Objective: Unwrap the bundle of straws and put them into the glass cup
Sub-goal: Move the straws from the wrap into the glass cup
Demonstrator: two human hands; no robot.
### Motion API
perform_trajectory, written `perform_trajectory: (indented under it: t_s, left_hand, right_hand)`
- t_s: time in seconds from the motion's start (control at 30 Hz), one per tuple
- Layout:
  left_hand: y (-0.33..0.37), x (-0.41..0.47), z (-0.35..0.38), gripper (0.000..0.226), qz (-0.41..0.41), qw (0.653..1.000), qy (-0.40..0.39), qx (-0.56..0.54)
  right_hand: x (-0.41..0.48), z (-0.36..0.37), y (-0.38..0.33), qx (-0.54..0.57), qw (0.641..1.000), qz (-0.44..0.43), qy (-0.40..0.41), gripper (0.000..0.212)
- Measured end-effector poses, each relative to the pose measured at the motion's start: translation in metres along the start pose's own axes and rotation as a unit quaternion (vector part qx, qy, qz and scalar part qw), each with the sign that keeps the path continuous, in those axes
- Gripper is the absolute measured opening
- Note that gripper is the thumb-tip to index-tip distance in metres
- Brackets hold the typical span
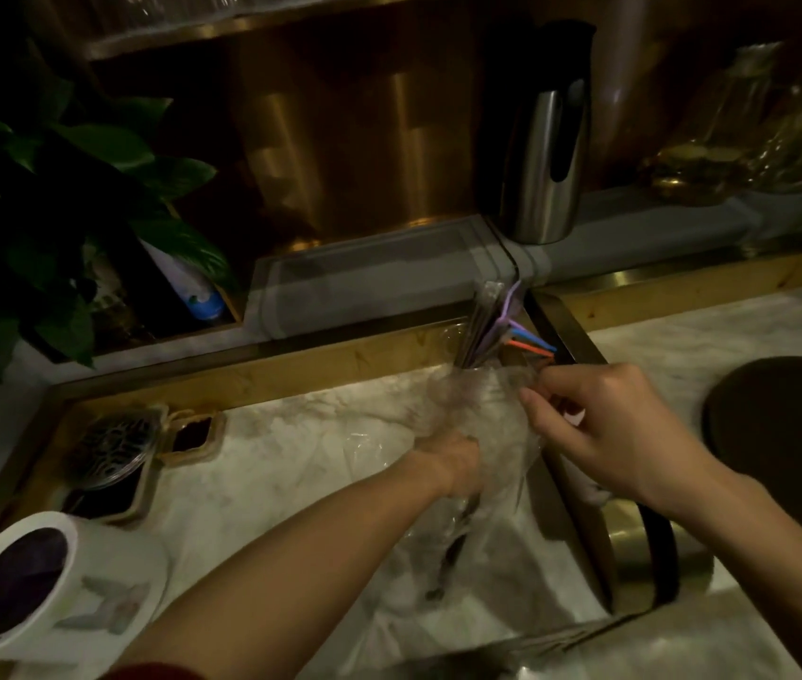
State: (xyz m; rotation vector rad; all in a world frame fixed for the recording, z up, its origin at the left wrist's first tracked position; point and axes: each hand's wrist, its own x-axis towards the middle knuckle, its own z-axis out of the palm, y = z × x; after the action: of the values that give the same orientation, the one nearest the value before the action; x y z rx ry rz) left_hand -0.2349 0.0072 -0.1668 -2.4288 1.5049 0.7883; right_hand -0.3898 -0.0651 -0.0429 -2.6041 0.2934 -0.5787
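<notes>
A bundle of straws (497, 326) in purple, blue and orange sticks out of a clear plastic wrapper (477, 419) above the marble counter. My left hand (448, 458) grips the lower part of the wrapped bundle. My right hand (600, 424) pinches the wrapper's upper edge just below the coloured straw tips. The dim light and the crinkled wrapper hide the lower ends of the straws. I cannot make out a glass cup for certain.
A white mug (45, 581) stands at the near left. A patterned round lid (114, 444) lies on dark trays at left. A steel jug (544, 164) stands behind, a plant (70, 188) at far left, a dark round mat (786, 434) at right.
</notes>
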Motion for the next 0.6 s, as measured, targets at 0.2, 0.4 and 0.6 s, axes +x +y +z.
perform_trajectory:
  t_s: [0.2, 0.4, 0.6]
  left_hand:
    - [0.002, 0.022, 0.036, 0.036, -0.055, 0.998, -0.034, 0.003]
    - [0.002, 0.042, 0.075, 0.038, -0.119, 0.983, 0.028, -0.136]
    - [0.007, 0.065, 0.088, 0.034, -0.198, 0.938, 0.11, -0.261]
  right_hand:
    - [-0.008, 0.0, 0.004, -0.006, 1.0, 0.0, 0.003, 0.03]
    - [-0.017, 0.0, 0.008, 0.004, 0.999, 0.03, -0.016, 0.038]
    - [-0.019, 0.001, 0.011, 0.004, 0.999, 0.032, -0.009, 0.043]
